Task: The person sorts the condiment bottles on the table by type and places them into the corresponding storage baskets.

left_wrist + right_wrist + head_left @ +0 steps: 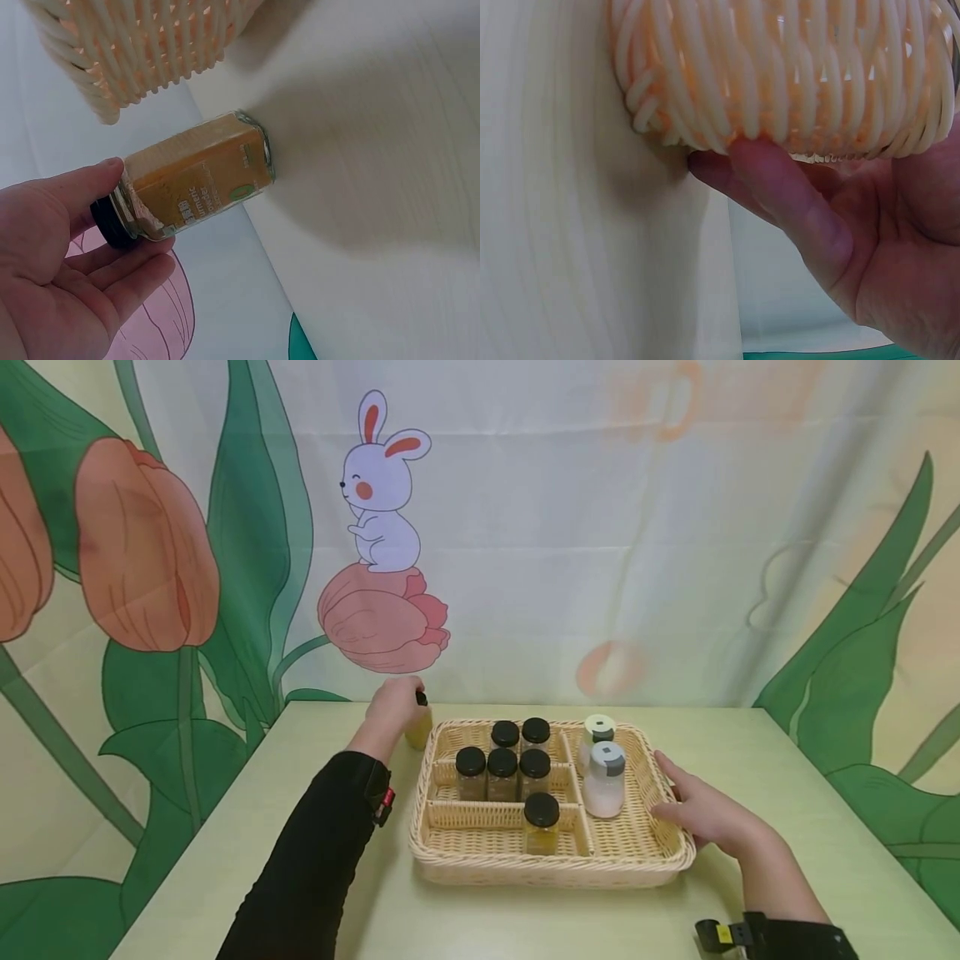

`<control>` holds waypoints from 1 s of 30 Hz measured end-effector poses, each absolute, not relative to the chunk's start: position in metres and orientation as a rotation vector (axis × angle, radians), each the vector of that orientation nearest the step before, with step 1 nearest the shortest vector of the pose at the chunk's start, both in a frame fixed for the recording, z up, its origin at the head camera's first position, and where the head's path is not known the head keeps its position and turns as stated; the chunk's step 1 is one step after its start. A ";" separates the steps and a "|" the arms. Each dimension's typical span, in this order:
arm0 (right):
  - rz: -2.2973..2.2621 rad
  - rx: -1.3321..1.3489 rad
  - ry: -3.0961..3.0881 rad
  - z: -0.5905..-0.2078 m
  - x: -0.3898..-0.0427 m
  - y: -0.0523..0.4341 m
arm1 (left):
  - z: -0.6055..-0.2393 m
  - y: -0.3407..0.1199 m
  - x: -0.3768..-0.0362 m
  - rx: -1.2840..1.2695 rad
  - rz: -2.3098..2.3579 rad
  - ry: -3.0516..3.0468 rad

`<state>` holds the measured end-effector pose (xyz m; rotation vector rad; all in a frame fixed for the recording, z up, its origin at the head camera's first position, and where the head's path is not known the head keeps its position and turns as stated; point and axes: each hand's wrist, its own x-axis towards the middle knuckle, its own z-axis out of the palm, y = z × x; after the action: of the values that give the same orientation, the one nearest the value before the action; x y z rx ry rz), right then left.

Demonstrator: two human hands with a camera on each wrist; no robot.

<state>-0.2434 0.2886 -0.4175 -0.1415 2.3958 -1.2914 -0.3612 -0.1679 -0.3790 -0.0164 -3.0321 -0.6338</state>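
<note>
My left hand [392, 712] pinches the black cap of a spice jar [199, 176] between thumb and fingers. The square glass jar holds yellow-orange powder, and its label reads turmeric powder. It is just left of the wicker basket [517, 870], near the back of the table. At the basket's right side, my right hand [708, 808] grips the wall, with fingers [769, 180] under its lower edge in the right wrist view. Inside the basket, several black-capped jars [502, 775] stand in the left compartments. Two pale-lidded shakers [605, 789] stand in the right one.
The pale wood-look table [255, 893] extends around the basket on both sides and in front. Behind it hangs a printed curtain [525, 543] with tulips and a rabbit. One jar with yellow contents [542, 827] stands in the basket's front compartment.
</note>
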 end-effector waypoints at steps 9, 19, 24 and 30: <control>-1.287 -0.141 2.401 -0.418 -0.244 0.289 | -0.371 -0.177 -0.361 -0.044 -0.741 -2.980; -1.286 -0.145 2.400 -0.418 -0.243 0.289 | -0.359 -0.179 -0.354 -0.054 -0.742 -2.948; -1.292 -0.147 2.400 -0.416 -0.242 0.287 | -0.353 -0.182 -0.353 -0.046 -0.772 -2.928; -1.299 -0.149 2.398 -0.417 -0.242 0.288 | -0.346 -0.184 -0.349 -0.071 -0.772 -2.890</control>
<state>-0.2424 0.2883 -0.4175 -0.1490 2.3982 -1.2989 -0.3489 -0.1842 -0.3458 -0.0708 -2.8900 -0.7719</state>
